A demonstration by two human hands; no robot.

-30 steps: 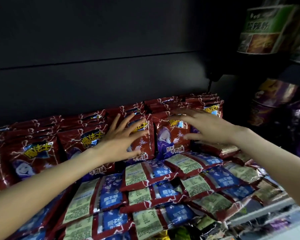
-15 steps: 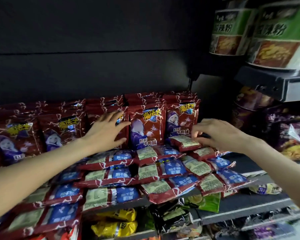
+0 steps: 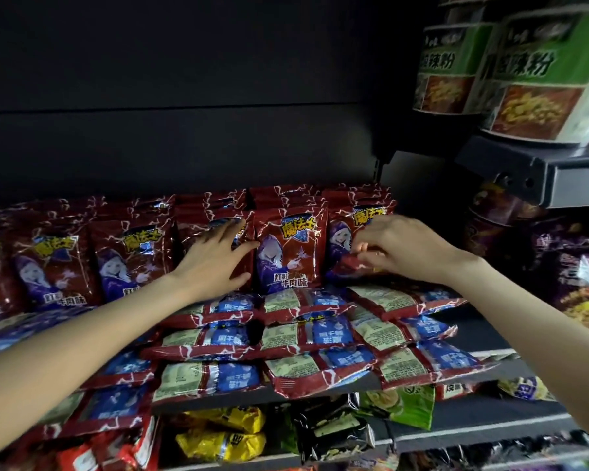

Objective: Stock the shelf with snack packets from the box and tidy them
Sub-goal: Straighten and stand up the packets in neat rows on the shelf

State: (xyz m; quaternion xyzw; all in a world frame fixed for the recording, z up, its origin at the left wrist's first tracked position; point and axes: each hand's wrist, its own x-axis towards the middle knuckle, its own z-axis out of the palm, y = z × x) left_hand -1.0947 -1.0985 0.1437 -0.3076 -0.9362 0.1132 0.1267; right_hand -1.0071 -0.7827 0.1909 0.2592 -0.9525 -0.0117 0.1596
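At the right end of the standing row, our right hand [image 3: 402, 249] pinches the lower edge of a red snack packet [image 3: 346, 263], while our left hand [image 3: 215, 263], fingers spread flat, braces the packets left of that pinch; we should probably stand it upright, flush with its neighbours

Dim, dark shelf back; glare glints on foil packets [image 3: 288, 253], edges bowed and blurred.
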